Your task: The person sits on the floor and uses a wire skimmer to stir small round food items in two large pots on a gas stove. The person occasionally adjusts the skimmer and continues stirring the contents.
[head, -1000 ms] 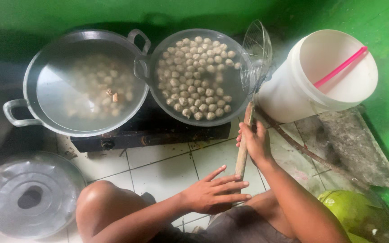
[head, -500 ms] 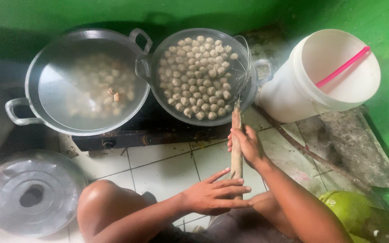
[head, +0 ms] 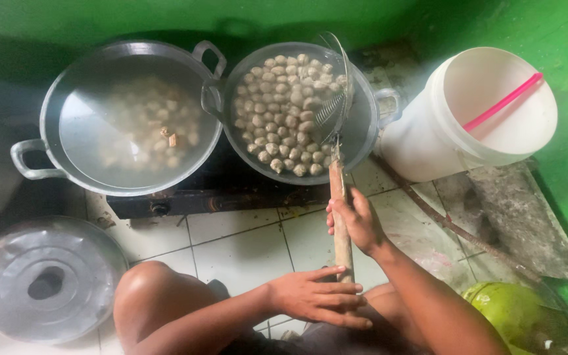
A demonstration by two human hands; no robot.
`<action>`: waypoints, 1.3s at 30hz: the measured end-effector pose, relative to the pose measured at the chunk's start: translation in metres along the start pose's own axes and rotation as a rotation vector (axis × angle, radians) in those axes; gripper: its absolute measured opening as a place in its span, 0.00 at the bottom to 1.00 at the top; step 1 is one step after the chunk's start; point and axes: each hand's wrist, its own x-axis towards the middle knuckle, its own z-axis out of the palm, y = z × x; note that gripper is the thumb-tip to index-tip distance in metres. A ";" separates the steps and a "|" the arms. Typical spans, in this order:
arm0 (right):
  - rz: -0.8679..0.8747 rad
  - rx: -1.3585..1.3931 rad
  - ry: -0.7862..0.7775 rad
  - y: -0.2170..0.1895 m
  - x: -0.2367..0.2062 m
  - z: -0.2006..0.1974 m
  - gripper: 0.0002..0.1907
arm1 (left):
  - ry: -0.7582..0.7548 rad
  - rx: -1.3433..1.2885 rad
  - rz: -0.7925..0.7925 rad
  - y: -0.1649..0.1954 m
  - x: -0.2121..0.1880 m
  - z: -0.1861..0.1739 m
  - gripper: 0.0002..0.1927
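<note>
My right hand (head: pixel 357 222) is shut around the wooden handle (head: pixel 337 185) of a wire skimmer. Its mesh bowl (head: pixel 334 100) stands tilted inside the right side of a metal pot (head: pixel 367 139) full of pale meatballs (head: pixel 283 112). My left hand (head: pixel 318 297) lies flat with fingers stretched out against the lower end of the handle, above my lap. To the left a wider metal pot (head: pixel 67 154) holds cloudy water with more meatballs (head: pixel 147 125) under the surface. Both pots sit on a low dark stove (head: pixel 221 196).
A white bucket (head: pixel 432 135) with a pink stick (head: pixel 504 102) in it stands right of the pots. A metal lid (head: pixel 41 283) lies on the tiled floor at lower left, by my bare knee (head: pixel 156 296). A green round fruit (head: pixel 514 315) sits at lower right. Green wall behind.
The skimmer has swung left from the pot's right rim to over the meatballs. My right hand moved left with the handle; my left hand stayed at its lower end.
</note>
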 end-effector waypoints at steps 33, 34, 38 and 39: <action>0.111 -0.002 0.192 0.009 0.024 -0.024 0.14 | -0.089 -0.016 -0.221 -0.006 -0.002 0.008 0.27; 0.109 0.000 0.176 0.009 0.024 -0.023 0.14 | -0.098 -0.032 -0.229 -0.006 -0.002 0.009 0.27; 0.086 0.007 0.119 0.011 0.023 -0.021 0.14 | -0.118 -0.135 -0.234 -0.004 -0.005 0.011 0.26; 0.077 0.009 0.107 0.011 0.022 -0.020 0.14 | -0.114 -0.075 -0.204 -0.004 -0.005 0.011 0.26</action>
